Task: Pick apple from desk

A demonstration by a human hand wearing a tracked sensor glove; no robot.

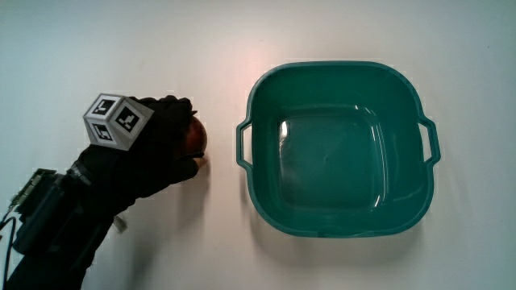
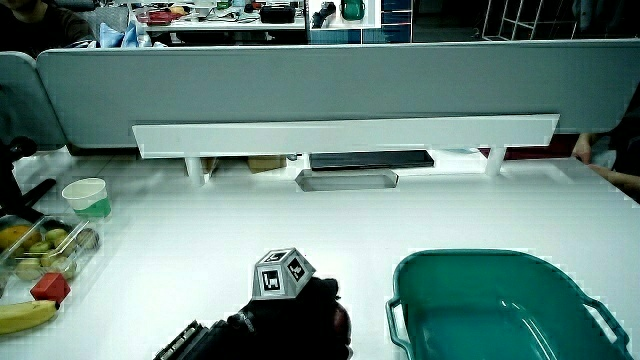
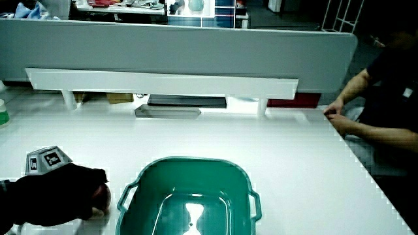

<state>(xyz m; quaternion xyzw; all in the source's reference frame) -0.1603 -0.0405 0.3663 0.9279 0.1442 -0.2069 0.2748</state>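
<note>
Hand (image 1: 157,145) closed around one apple (image 1: 196,137) beside one teal basin (image 1: 339,149); bare table (image 1: 242,48) between apple and basin's handle.

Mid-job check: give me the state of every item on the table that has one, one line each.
hand: fingers curled over the apple, beside the basin
apple: on the table, mostly covered by the hand
basin: upright, nothing in it
paper cup: upright
clear fruit tray: open, holding fruit
banana: lying on the table beside the tray
</note>
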